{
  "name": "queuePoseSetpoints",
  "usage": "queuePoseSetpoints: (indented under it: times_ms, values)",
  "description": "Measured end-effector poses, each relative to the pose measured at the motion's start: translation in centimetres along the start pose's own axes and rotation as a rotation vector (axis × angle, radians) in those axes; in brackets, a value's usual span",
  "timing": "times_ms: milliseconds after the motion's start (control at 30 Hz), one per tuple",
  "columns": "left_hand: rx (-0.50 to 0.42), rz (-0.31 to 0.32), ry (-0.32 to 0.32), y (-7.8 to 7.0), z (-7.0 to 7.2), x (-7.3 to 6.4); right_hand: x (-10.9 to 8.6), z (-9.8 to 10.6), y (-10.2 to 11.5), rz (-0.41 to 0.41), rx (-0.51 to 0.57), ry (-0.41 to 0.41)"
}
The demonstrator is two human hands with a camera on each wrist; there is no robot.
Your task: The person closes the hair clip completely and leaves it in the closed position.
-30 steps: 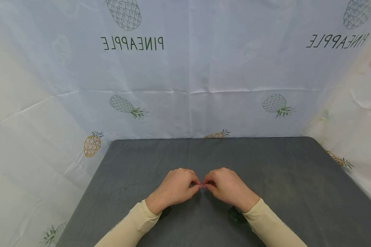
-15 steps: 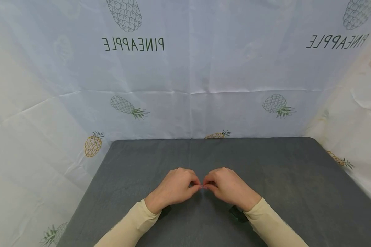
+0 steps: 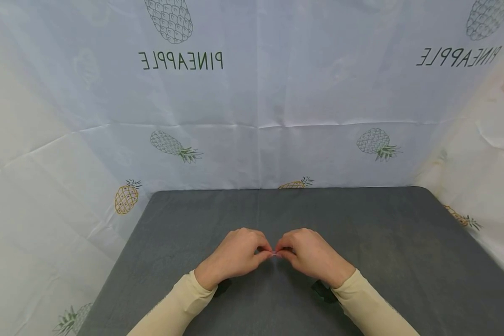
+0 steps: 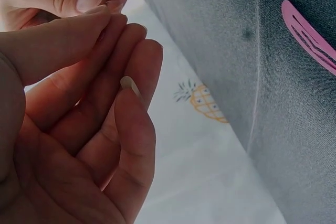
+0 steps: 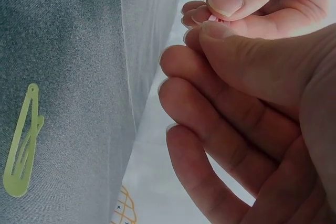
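In the head view, my left hand (image 3: 235, 254) and right hand (image 3: 311, 256) meet over the middle front of the dark grey table. Between their fingertips is a small pale pink piece (image 5: 212, 18) that looks like a hair clip, mostly hidden by the fingers. Thumb and forefinger of each hand pinch it from opposite sides. The other fingers of both hands curl loosely and hold nothing. On the table lie a bright pink snap hair clip (image 4: 310, 38), in the left wrist view, and a yellow-green snap hair clip (image 5: 23, 145) with its inner tongue sprung out, in the right wrist view.
The dark grey table (image 3: 340, 214) has rounded far corners. A pale cloth (image 3: 319, 93) printed with pineapples hangs behind it and along both sides. A dark wrist device (image 3: 324, 291) shows under the right wrist.
Both hands stay almost in place with their fingertips together. The left wrist has shifted very slightly to the left.
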State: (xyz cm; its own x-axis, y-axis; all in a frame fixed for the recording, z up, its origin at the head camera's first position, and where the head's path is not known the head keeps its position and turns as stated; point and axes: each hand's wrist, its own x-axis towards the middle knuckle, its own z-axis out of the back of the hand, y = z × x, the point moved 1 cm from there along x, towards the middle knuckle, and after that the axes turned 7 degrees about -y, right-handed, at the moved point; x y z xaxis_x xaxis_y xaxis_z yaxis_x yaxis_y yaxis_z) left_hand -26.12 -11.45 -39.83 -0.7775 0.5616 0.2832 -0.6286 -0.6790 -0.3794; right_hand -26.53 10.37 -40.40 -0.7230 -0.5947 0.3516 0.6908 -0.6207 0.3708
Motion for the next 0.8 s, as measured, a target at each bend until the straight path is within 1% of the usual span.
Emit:
queuePoseSetpoints:
  times_ms: [233, 500, 800]
  values:
    - [0.002, -0.028, -0.003, 0.04, -0.05, -0.03, -0.02, -0.01, -0.03, -0.006, 0.0, -0.002]
    - [-0.027, -0.021, 0.008, 0.07, 0.1, -0.03, -0.03, 0.05, -0.13, 0.003, 0.013, -0.013]
    - [-0.038, -0.008, 0.017, 0.18, 0.09, -0.01, -0.03, 0.05, -0.13, 0.014, 0.017, -0.017]
